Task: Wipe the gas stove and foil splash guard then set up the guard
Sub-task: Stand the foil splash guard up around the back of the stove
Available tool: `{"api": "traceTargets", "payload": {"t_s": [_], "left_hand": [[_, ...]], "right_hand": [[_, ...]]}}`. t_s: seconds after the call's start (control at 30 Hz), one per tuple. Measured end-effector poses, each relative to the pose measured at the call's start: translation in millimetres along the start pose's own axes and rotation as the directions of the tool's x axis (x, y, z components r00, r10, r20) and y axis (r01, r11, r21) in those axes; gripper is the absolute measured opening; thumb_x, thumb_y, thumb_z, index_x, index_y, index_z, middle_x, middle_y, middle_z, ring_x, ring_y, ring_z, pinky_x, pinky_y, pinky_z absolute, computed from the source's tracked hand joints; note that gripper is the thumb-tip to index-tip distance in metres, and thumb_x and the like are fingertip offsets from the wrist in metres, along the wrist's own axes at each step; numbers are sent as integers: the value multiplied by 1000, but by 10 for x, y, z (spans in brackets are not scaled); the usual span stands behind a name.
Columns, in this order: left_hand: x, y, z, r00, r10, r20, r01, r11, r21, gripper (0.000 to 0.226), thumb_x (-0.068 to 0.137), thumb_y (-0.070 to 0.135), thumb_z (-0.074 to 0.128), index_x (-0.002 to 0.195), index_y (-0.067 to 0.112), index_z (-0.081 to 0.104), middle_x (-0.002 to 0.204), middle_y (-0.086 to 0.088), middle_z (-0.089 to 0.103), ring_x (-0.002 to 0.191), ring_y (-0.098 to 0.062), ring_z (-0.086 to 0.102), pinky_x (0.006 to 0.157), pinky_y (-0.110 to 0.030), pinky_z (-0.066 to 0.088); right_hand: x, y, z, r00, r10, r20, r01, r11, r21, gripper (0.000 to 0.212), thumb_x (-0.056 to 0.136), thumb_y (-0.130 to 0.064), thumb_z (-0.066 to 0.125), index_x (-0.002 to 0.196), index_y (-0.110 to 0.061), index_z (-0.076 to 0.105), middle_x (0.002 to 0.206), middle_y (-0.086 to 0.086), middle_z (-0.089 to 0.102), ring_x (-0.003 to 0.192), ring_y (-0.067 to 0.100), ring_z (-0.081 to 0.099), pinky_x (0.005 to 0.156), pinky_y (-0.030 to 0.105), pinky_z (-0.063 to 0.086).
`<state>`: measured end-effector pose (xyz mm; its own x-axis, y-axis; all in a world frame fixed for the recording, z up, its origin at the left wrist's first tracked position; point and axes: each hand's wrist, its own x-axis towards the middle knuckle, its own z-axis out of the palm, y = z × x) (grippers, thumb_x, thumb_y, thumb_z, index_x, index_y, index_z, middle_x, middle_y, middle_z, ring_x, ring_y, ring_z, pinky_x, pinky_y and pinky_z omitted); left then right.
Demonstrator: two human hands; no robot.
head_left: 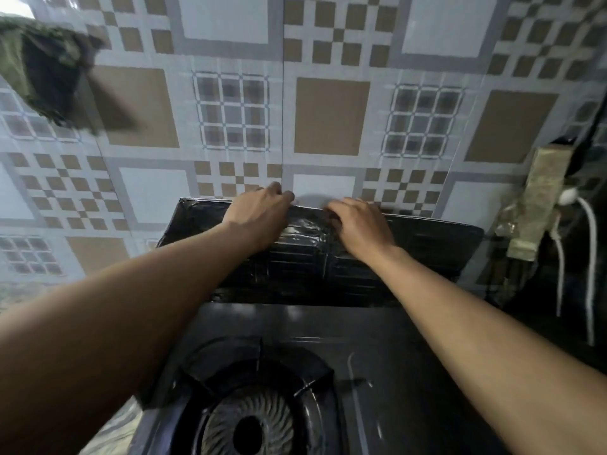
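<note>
Head camera, looking down over both forearms. Field notes from my remote seat.

- Left hand (259,215): fingers curled down over the top edge of the dark, crinkled foil splash guard (427,254), knuckles up, fingertips right at the wall. A close grip on the rim, nothing else in it.
- Right hand (358,224): just beside the left, apart from it by a small gap, with its fingers also bent over that same top edge. The fingertips are blurred, so I cannot tell how far they wrap behind the panel.
- The guard stands along the back edge of the black glass-topped gas stove (377,372). Its lower edge meets the stove top and its upper edge is at the patterned beige-and-grey tiled wall (331,116). A vertical crease runs down its middle, between the hands.

Counts:
- Two hands, both on the guard.
- One guard panel.
- One stove, with one round black burner (249,425) in view near the bottom edge, ringed by its pan support.
- One dark green cloth (39,67) hanging at upper left, well apart from the hands.
- One white cord (588,257) trailing down at far right.
</note>
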<state>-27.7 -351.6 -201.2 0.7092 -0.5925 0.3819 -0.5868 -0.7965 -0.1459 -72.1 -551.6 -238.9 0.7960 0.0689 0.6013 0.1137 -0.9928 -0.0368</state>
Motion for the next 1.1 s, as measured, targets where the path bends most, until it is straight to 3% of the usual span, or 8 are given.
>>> {"api": "traceTargets", "payload": {"t_s": [0.2, 0.37, 0.53, 0.67, 0.77, 0.83, 0.9, 1.1], "left_hand": [[110, 145, 50, 991, -102, -85, 107, 993, 57, 26, 93, 30, 66, 114, 16, 63, 111, -8, 60, 86, -31, 66, 60, -37, 45], [143, 156, 55, 978, -165, -126, 176, 981, 84, 10, 91, 12, 65, 99, 17, 68, 97, -7, 62, 75, -32, 65, 57, -37, 47], [183, 221, 59, 975, -185, -123, 198, 975, 105, 12, 91, 11, 64, 100, 16, 71, 97, -7, 64, 74, -31, 64, 55, -35, 43], [216, 265, 50, 971, -208, -122, 221, 969, 111, 15, 89, 5, 63, 100, 12, 70, 96, -8, 64, 76, -31, 63, 55, -36, 42], [226, 341, 80, 980, -125, -155, 135, 989, 59, 18, 91, 18, 64, 109, 17, 67, 105, -7, 65, 92, -32, 63, 68, -42, 51], [252, 458, 97, 991, -38, -132, 41, 999, 20, 28, 93, 31, 64, 120, 23, 64, 118, -5, 65, 110, -30, 58, 87, -45, 47], [297, 593, 115, 992, 15, -128, -16, 1000, -9, 33, 94, 36, 63, 125, 25, 62, 121, -3, 65, 116, -28, 56, 94, -43, 43], [424, 776, 171, 991, -15, -133, -3, 991, -137, 13, 96, 20, 60, 107, 19, 67, 99, -6, 70, 87, -30, 65, 70, -35, 46]], "right_hand": [[-10, 46, 54, 999, -24, -33, 25, 999, 42, 20, 92, -5, 64, 111, -8, 58, 94, 11, 69, 84, 29, 62, 69, 42, 54], [-6, 223, -34, 996, -67, -60, 69, 997, 31, 22, 88, -16, 72, 108, -10, 63, 99, 7, 71, 91, 27, 65, 79, 45, 53], [7, 427, -91, 998, -18, -65, 19, 1000, 3, 12, 88, -21, 73, 95, -12, 70, 90, 5, 70, 85, 27, 63, 73, 38, 49], [3, 404, -99, 999, 3, -34, 0, 996, 91, 23, 88, -21, 73, 107, -10, 66, 105, 7, 70, 97, 27, 64, 83, 42, 52], [-53, 459, -168, 996, -66, 58, 53, 976, 210, 30, 90, -12, 70, 118, -9, 60, 119, 9, 66, 108, 26, 62, 92, 41, 52], [-74, 521, -214, 991, -96, 89, 68, 959, 274, 28, 90, -7, 68, 116, -11, 58, 119, 9, 65, 106, 25, 62, 88, 39, 54], [-67, 584, -244, 992, -83, 95, 50, 948, 313, 26, 90, -5, 67, 113, -14, 58, 116, 7, 66, 102, 23, 63, 84, 39, 56], [-142, 733, -288, 998, -35, 49, 26, 984, 177, 15, 93, -17, 66, 107, -19, 62, 104, 0, 68, 90, 22, 62, 72, 38, 54]]}}
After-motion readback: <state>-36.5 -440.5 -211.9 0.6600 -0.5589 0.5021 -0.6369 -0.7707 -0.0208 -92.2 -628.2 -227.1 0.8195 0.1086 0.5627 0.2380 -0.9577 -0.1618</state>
